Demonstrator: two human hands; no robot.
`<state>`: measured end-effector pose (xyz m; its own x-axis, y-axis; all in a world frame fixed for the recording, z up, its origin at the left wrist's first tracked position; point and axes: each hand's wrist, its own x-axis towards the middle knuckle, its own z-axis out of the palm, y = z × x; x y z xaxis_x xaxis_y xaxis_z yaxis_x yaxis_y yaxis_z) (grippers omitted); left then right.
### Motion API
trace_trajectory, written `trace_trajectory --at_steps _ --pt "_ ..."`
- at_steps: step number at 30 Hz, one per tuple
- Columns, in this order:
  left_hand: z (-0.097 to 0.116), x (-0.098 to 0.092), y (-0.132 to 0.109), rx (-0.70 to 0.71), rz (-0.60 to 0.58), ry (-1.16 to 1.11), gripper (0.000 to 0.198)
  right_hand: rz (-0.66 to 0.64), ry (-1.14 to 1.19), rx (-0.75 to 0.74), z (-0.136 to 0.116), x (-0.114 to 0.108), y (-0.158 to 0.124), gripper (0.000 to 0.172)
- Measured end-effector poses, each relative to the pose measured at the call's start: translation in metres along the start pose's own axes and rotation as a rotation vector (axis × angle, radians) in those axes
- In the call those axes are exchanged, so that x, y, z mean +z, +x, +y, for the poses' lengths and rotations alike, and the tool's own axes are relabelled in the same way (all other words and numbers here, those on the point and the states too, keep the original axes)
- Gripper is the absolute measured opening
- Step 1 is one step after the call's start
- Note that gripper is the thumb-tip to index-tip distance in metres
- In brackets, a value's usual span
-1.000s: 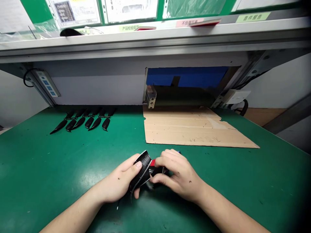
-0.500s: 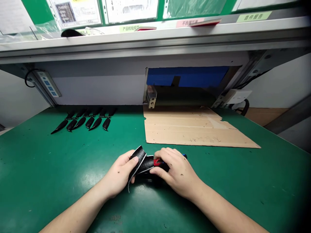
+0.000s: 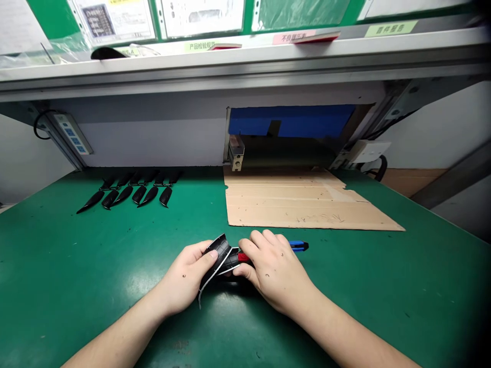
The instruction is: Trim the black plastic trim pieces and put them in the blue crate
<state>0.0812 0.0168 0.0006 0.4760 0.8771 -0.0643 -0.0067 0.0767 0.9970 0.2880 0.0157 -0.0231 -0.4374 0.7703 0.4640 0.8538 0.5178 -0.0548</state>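
Observation:
My left hand (image 3: 187, 278) grips a curved black shell piece (image 3: 218, 254) with pale edges, thumb pressed on its ribbed inner face. Just right of it is a second ribbed black section (image 3: 230, 261); whether the two are joined, I cannot tell. My right hand (image 3: 274, 266) is closed around a slim tool whose blue-and-black end (image 3: 299, 246) sticks out past the knuckles. A red part (image 3: 243, 257) shows by its fingertips, next to the black section. The right palm hides the tool's middle and its tip. Both hands are close together above the green table (image 3: 115, 286).
Several black propeller-like blades (image 3: 123, 195) lie in a row at the back left. A flat cardboard sheet (image 3: 284, 204) lies at the back right, before an opening in the panel. A metal-edged shelf (image 3: 245, 66) spans above, with a power strip (image 3: 73, 134) at left.
My right hand has turned slightly and shifted left, and more of the blue-and-black tool end now shows. My left hand still grips the shell piece. The whole view has shifted slightly.

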Motion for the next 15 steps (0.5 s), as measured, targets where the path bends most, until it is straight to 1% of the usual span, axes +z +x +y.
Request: trace_trajectory --at_steps 4,9,11,13,15 --pt "0.0029 0.0000 -0.0013 0.084 -0.036 0.051 0.030 -0.016 -0.041 -0.035 -0.0009 -0.0005 0.0012 0.064" --pt "0.0032 -0.0003 -0.0040 0.115 -0.053 0.150 0.030 -0.024 -0.073 -0.056 -0.0016 -0.0012 0.0017 0.057" --pt "0.0033 0.0001 -0.0047 0.129 -0.042 0.194 0.030 -0.033 -0.058 -0.050 -0.0016 -0.0007 0.0011 0.056" --pt "0.0041 0.0010 -0.0052 0.137 -0.022 0.254 0.031 -0.063 0.020 -0.040 -0.0006 -0.0003 0.0008 0.055" --pt "0.0052 0.0025 -0.0058 0.144 -0.007 0.297 0.031 -0.130 0.223 -0.049 0.0019 -0.0013 0.0014 0.056"
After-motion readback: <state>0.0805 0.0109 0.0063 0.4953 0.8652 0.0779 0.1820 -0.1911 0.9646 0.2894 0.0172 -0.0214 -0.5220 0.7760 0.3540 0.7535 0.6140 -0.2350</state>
